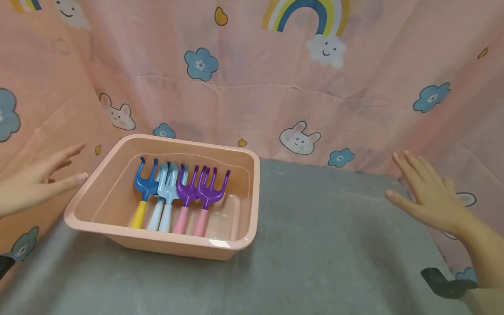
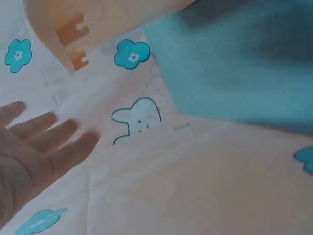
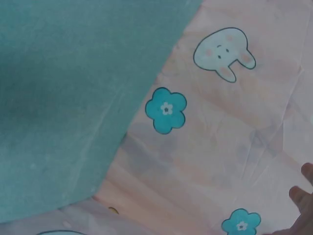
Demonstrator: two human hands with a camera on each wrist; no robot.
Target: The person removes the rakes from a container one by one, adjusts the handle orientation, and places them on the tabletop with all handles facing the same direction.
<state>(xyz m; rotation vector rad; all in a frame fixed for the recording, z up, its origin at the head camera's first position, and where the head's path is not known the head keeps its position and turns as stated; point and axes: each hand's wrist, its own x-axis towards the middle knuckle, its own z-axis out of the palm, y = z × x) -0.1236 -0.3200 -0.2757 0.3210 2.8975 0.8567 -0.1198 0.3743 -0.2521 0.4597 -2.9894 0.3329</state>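
Note:
A peach plastic basin point(image 1: 165, 240) stands on the left half of the table. Inside it lie several small toy garden forks side by side: a blue fork point(image 1: 146, 186) with a yellow handle, light blue forks point(image 1: 168, 190), and purple forks point(image 1: 211, 194) with pink handles. My left hand point(image 1: 39, 181) is held in the air at the basin's left side, fingers extended, thumb near the rim, holding nothing. Far to the right, my right hand point(image 1: 429, 197) hovers over the table's right edge with its fingers straight and nothing in it. In the right wrist view only some fingertips point(image 3: 301, 196) show.
A grey cloth-covered table point(image 1: 315, 232) spreads beneath the basin and to its right. Pink curtain fabric point(image 1: 252, 105) printed with bunnies, flowers and rainbows encloses the back and both sides. A dark strap point(image 1: 446, 284) sits at the right wrist.

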